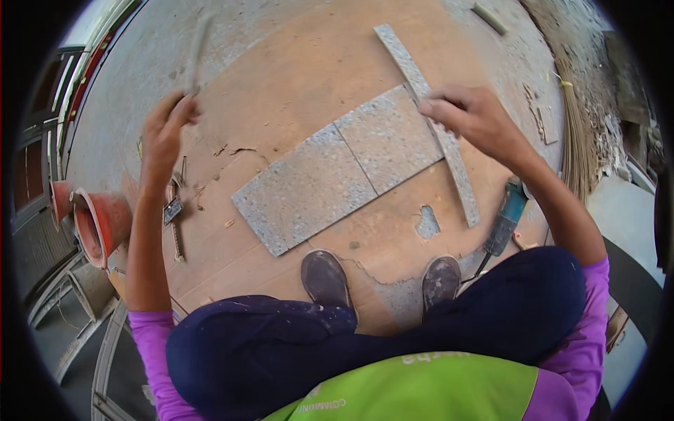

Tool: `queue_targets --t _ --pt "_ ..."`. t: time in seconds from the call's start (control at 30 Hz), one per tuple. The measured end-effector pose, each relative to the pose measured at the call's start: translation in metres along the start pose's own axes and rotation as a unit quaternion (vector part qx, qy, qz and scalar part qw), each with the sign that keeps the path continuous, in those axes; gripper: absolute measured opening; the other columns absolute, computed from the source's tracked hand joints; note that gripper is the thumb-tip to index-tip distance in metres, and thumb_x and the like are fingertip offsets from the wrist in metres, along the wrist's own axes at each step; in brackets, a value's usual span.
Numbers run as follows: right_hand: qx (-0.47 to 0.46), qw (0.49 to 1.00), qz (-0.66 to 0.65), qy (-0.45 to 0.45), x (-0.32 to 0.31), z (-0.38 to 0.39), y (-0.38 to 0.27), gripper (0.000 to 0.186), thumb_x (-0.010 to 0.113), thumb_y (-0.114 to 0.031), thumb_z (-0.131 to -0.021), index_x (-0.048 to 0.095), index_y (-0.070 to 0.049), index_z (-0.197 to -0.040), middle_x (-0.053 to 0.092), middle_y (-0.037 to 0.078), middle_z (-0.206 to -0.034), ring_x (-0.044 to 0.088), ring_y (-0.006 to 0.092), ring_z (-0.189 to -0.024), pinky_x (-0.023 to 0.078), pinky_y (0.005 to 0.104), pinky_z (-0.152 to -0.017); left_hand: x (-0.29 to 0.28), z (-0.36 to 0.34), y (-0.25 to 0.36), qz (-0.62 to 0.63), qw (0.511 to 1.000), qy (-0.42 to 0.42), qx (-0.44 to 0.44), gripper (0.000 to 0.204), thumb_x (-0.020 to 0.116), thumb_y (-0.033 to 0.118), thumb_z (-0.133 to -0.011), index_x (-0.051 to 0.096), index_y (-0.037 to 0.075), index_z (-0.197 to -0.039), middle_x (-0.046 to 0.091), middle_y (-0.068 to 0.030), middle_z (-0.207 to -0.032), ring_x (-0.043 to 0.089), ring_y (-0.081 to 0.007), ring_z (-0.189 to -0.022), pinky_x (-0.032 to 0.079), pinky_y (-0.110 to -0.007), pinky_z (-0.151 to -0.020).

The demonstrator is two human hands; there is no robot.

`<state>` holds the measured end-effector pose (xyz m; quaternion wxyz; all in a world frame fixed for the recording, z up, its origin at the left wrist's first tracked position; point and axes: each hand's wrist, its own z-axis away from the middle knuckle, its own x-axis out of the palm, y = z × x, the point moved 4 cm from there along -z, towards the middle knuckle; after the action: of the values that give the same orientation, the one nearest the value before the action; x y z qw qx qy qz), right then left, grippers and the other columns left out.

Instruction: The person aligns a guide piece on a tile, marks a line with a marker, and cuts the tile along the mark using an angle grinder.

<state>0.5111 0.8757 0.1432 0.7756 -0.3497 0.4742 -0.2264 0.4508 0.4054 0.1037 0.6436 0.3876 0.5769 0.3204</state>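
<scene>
Head view: left hand (pixel 166 133) pinches blurred slim stick (pixel 201 52); right hand (pixel 481 123), fingers curled, over narrow speckled tile strip (pixel 458 172) beside speckled tiles (pixel 309 189); right grip: cannot tell.

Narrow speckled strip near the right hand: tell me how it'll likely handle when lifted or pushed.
The narrow speckled strip is probably stiff: it looks like the same stone-like material as the two slabs beside it. Long and slender, it could snap if lifted by one end. Lying flat, it seems unlikely to roll.
</scene>
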Motion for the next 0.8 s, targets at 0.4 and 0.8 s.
queue_targets --t 0.4,0.8 --pt "-0.144 0.833 -0.499 0.191 -0.094 0.115 -0.020 0.029 0.064 -0.011 -0.087 0.070 0.010 -0.106 0.068 0.013 -0.077 0.064 0.0180 -0.068 0.050 0.0297 -0.056 0.236 0.002 0.332 0.120 0.878 -0.459 0.067 0.035 0.058 0.030 -0.108 0.070 0.000 -0.123 0.064 -0.0012 -0.086 0.056 -0.0086 -0.073 0.049 -0.024 -0.066" --pt "-0.185 0.807 -0.549 0.116 -0.101 0.166 0.040 0.028 0.064 -0.007 -0.083 0.071 0.011 -0.103 0.071 0.016 -0.081 0.062 0.0181 -0.063 0.049 0.0291 -0.056 0.314 0.043 0.368 -0.008 0.809 -0.586 0.034 0.038 0.055 0.037 -0.109 0.069 0.003 -0.117 0.060 -0.0007 -0.082 0.053 -0.0089 -0.070 0.046 -0.027 -0.065"
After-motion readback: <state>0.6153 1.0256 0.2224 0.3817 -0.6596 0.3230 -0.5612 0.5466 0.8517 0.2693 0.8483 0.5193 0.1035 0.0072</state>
